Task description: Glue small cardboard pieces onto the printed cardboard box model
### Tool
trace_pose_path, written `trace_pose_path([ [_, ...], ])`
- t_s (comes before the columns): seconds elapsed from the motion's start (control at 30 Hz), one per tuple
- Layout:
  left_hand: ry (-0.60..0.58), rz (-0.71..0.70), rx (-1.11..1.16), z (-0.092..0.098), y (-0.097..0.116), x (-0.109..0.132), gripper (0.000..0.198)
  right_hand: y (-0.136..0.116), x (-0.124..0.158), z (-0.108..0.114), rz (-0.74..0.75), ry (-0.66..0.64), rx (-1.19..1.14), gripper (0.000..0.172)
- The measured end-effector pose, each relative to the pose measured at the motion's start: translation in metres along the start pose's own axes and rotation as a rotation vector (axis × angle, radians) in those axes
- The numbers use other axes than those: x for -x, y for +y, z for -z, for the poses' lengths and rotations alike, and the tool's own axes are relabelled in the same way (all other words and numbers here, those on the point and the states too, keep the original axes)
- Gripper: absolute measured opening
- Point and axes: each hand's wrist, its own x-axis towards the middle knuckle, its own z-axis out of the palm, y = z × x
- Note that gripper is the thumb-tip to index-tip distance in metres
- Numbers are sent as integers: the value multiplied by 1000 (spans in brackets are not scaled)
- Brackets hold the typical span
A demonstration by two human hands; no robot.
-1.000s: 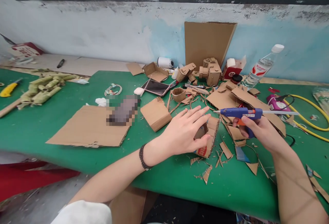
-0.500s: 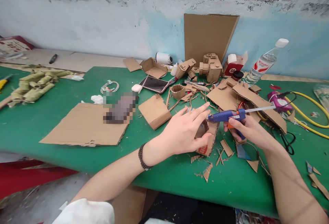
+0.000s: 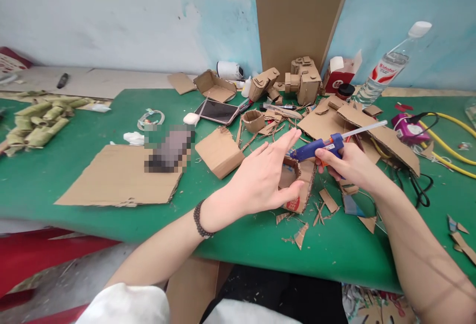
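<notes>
The right hand (image 3: pixel 344 162) is clamped on the glue gun (image 3: pixel 308 151), tilting it nose-down, apparently to reach the cardboard ring (image 3: pixel 296 169). The left hand (image 3: pixel 266 180), thumb and fingers apart, lies over the ring, probably steadying it on its cardboard base (image 3: pixel 307 179), near the worktop's (image 3: pixel 245 242) front edge among scraps (image 3: pixel 328 200).
</notes>
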Motion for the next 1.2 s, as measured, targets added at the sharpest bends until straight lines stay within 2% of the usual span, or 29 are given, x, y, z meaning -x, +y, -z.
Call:
trace_pose_path([
  [0.23,18,-8,-4,-2,0,1,106,-29,-10,7,20,-35,128,69],
  [0.4,11,15,14,-1,1,0,106,-43,-20,7,64,-104,163,73],
  [0.63,1,18,53,0,3,1,106,-36,-22,8,12,-80,175,81],
  [0.8,-6,38,45,2,4,0,105,-35,-22,9,37,-80,180,83],
  [1.2,2,27,10,2,5,0,103,-22,-20,12,22,-102,175,81],
])
